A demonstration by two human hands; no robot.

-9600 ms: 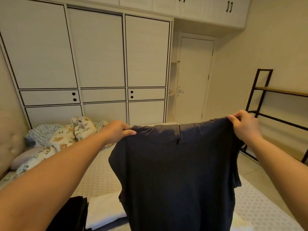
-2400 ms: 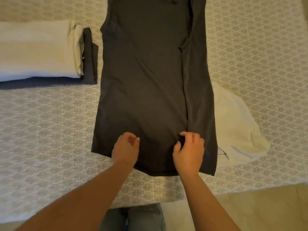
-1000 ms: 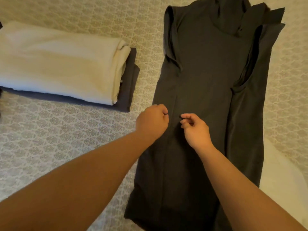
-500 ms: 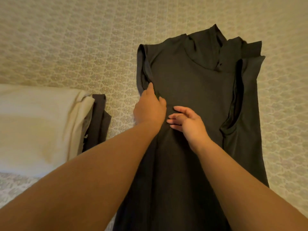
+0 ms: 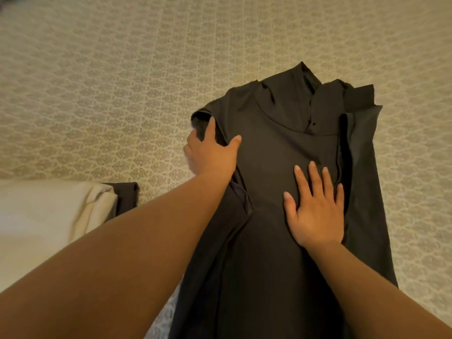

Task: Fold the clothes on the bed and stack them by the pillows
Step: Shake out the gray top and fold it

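A dark grey shirt (image 5: 288, 148) lies flat on the patterned bedspread (image 5: 122, 69), collar pointing away from me, its right side folded inward along its length. My left hand (image 5: 211, 152) rests on the shirt's left shoulder and sleeve edge, fingers spread, thumb on the cloth. Flat on the middle of the shirt lies my right hand (image 5: 315, 211), fingers straight, pressing down. My forearms hide part of the shirt's lower half.
At the left edge sits a folded cream garment (image 5: 49, 211) on top of a folded dark garment (image 5: 127, 195). Patterned bedspread stretches beyond the shirt's collar and to both sides of it.
My left hand has slid out to the shirt's left sleeve edge. The right hand has opened flat and moved right across the shirt. The view has shifted, so the shirt sits lower in the frame.
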